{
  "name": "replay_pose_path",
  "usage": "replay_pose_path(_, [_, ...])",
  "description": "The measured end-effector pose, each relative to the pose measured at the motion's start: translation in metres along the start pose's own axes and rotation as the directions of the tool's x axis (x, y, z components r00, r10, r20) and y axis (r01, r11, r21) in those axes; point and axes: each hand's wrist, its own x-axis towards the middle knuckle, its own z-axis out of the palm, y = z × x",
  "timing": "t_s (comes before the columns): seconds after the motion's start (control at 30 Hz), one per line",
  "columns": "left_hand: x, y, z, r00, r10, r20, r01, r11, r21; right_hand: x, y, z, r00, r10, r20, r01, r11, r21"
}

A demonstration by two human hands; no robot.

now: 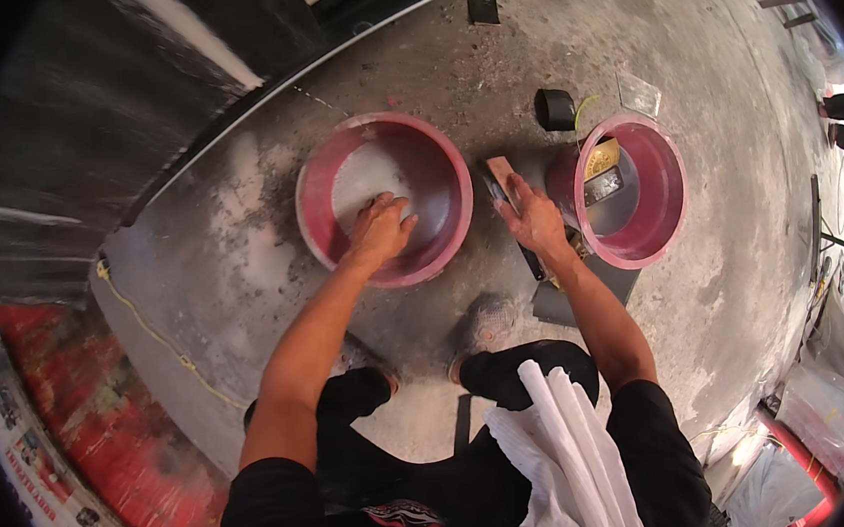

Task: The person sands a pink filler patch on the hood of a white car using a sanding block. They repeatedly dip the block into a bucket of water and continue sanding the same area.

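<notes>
My left hand (379, 231) reaches over a wide pink basin (453, 165), fingers apart and nothing visible in them. Inside is a pale, cloudy grey surface; whether the fingertips touch it, I cannot tell. Between the two pink vessels, my right hand (536, 221) lies with fingers spread beside a wood-coloured block (501, 167) and a long dark tool next to it. The hand partly hides both, and contact is hard to make out. Right of it stands a pink bucket (673, 176), with a yellow piece (601, 157) and a dark rectangular piece (603, 185) at its left side.
A black cylinder (555, 109) and a clear flat sheet (639, 95) lie beyond the bucket. Farther off is a small black square (483, 6). A dark panel (78, 113) stands at the left, near a yellow cord (152, 332). White cloth (570, 461) hangs over my lap.
</notes>
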Motion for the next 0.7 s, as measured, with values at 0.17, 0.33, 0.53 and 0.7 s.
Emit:
replay_pose_path(0.17, [0.036,-0.011,0.01,0.893,0.092,0.441,-0.265,0.898,0.35,0.014,0.062,0.077,0.98,0.047,-0.193,-0.046,0.999,0.007])
replay_pose_path(0.33, [0.046,0.021,-0.063,0.803,0.153,0.576,-0.402,0.852,0.334,0.0,0.117,0.137,0.958,0.004,-0.288,-0.05,0.987,-0.153])
replay_pose_path(0.53, [-0.006,0.06,-0.098,0.917,0.39,-0.085,-0.394,0.918,-0.045,-0.015,0.102,0.116,0.988,0.075,-0.134,-0.084,0.994,-0.068])
replay_pose_path(0.7, [-0.006,0.067,-0.063,0.906,0.422,-0.015,-0.416,0.885,-0.212,0.007,0.119,0.115,0.972,0.194,-0.128,-0.056,0.73,0.681])
